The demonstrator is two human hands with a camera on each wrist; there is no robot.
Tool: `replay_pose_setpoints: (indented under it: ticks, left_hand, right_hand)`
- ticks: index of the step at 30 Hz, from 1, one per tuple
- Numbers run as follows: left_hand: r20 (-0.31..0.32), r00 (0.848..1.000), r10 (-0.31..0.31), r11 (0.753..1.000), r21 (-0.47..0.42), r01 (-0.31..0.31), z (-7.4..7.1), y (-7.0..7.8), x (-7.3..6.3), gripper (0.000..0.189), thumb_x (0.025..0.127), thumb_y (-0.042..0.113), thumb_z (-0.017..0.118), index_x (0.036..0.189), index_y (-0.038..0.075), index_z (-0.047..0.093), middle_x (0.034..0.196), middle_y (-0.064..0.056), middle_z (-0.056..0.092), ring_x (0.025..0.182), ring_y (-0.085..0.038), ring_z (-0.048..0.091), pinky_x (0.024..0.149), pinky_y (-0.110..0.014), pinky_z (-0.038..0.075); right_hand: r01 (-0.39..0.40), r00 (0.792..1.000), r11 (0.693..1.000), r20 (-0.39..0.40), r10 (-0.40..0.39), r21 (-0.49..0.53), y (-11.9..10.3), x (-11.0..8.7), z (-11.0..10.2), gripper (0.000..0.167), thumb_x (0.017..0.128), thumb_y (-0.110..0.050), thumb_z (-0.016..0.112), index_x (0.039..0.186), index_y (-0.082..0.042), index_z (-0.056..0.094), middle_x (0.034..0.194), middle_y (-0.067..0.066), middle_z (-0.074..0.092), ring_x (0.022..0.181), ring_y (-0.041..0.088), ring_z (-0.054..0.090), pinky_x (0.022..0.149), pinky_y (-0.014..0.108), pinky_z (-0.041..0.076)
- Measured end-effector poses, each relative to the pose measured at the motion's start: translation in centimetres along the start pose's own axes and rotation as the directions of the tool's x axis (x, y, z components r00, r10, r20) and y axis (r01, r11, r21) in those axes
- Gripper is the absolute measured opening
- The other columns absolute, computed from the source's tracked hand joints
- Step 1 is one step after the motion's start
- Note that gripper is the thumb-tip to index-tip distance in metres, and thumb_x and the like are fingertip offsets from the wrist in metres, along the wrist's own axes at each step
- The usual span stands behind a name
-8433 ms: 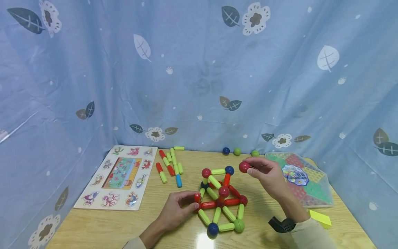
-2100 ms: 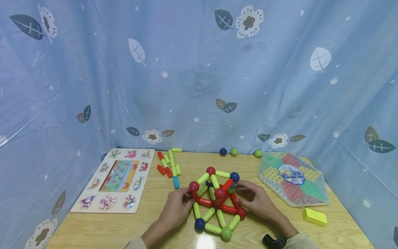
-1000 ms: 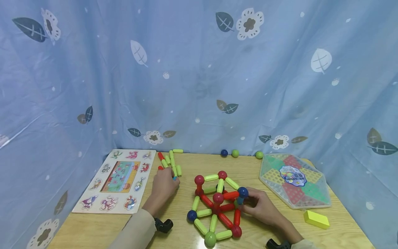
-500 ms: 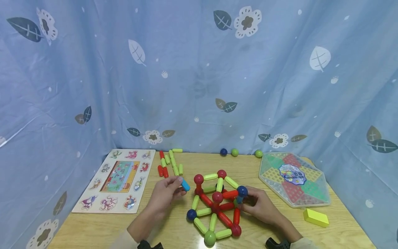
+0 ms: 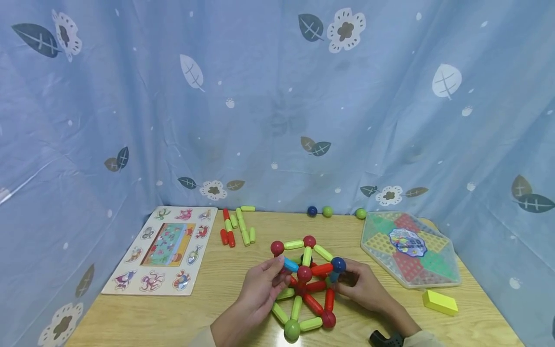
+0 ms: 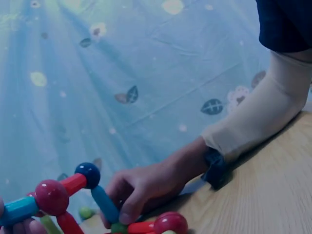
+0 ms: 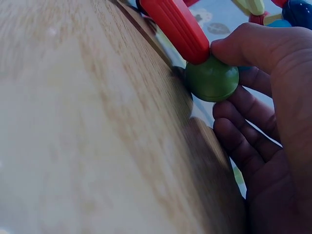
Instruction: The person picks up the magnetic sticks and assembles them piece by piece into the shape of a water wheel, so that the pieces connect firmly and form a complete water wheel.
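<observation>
A framework of coloured magnetic rods and balls stands on the table, with a dark blue ball [image 5: 338,265] at its upper right. My left hand [image 5: 259,291] pinches a light blue magnetic rod [image 5: 290,264] at the top of the framework. One end of that rod meets the front upper red ball [image 6: 52,197]; its other end lies by the fingers, near the upper left red ball [image 5: 277,248]. My right hand [image 5: 363,287] holds a green ball [image 7: 212,79] low on the framework's right side, its thumb and fingertips on it. A red rod [image 7: 178,29] joins that ball.
Loose green and red rods [image 5: 243,226] lie at the back left, beside a sea-animal puzzle board [image 5: 110,274]. Spare balls [image 5: 327,211] sit along the curtain [image 5: 277,96]. On the right are a hexagonal game box [image 5: 407,243] and a yellow block [image 5: 440,302].
My left hand has taken the light blue rod from the loose pile and carried it right to the framework's top. The right hand stays at the framework's right side over the last second.
</observation>
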State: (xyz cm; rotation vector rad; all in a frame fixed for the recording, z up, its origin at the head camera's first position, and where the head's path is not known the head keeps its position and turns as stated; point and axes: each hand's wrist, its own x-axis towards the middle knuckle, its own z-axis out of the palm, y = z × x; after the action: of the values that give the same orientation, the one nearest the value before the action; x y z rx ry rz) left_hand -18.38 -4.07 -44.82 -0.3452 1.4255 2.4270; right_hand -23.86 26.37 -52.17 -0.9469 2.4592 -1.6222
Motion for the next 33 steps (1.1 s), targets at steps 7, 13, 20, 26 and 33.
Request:
replay_pose_setpoints:
  ticks: [7, 13, 20, 26, 33]
  left_hand:
    - [0.058, 0.998, -0.018, 0.999, -0.038, 0.021, 0.9, -0.4, 0.6, 0.042, 0.11, 0.035, 0.067, 0.135, 0.001, 0.07, 0.111, -0.001, 0.071, 0.099, -0.013, 0.064, 0.092, -0.026, 0.057]
    - [0.038, 0.999, -0.023, 0.999, -0.021, 0.024, 0.9, -0.6, 1.4, 0.04, 0.11, 0.04, 0.066, 0.129, 0.005, 0.074, 0.104, 0.002, 0.07, 0.094, -0.013, 0.059, 0.087, -0.026, 0.053]
    - [0.027, 1.0, 0.011, 0.999, 0.043, -0.012, 0.8, -0.9, 2.2, 0.048, 0.11, 0.045, 0.064, 0.133, 0.004, 0.075, 0.096, 0.003, 0.065, 0.088, -0.012, 0.056, 0.079, -0.024, 0.051]
    - [0.023, 0.997, 0.068, 0.982, 0.177, -0.071, 0.2, -0.6, 2.3, 0.056, 0.109, 0.052, 0.062, 0.136, 0.004, 0.075, 0.098, 0.003, 0.068, 0.081, -0.009, 0.055, 0.069, -0.019, 0.048]
    - [0.042, 0.997, 0.066, 0.979, 0.189, -0.073, -0.7, 0.0, 1.5, 0.042, 0.11, 0.036, 0.068, 0.132, 0.0, 0.073, 0.107, -0.001, 0.075, 0.091, -0.011, 0.065, 0.081, -0.024, 0.057]
  right_hand:
    - [0.043, 0.999, 0.999, -0.013, -0.043, 0.021, 0.0, 0.1, 0.0, 0.022, 0.095, -0.003, 0.084, 0.11, -0.018, 0.079, 0.114, 0.009, 0.077, 0.107, 0.014, 0.077, 0.094, 0.028, 0.063]
    - [-0.002, 1.0, 1.0, -0.002, 0.002, -0.019, -0.3, 0.2, 0.2, 0.023, 0.097, -0.012, 0.084, 0.118, -0.021, 0.08, 0.12, 0.002, 0.08, 0.113, 0.015, 0.076, 0.098, 0.026, 0.061]
    - [0.072, 0.997, 0.997, 0.0, -0.073, -0.026, -0.7, 0.0, 0.4, 0.023, 0.094, -0.007, 0.086, 0.111, -0.021, 0.08, 0.112, 0.002, 0.08, 0.105, 0.015, 0.075, 0.094, 0.027, 0.061]
    - [0.115, 0.993, 0.992, 0.044, -0.113, -0.042, -0.9, -0.2, 1.0, 0.027, 0.091, -0.008, 0.089, 0.11, -0.025, 0.079, 0.105, -0.005, 0.078, 0.099, 0.013, 0.072, 0.093, 0.026, 0.059]
    - [0.093, 0.995, 0.995, 0.046, -0.092, -0.02, -1.0, -0.3, 1.5, 0.027, 0.09, -0.009, 0.09, 0.11, -0.024, 0.08, 0.11, -0.004, 0.08, 0.106, 0.014, 0.075, 0.098, 0.026, 0.059]
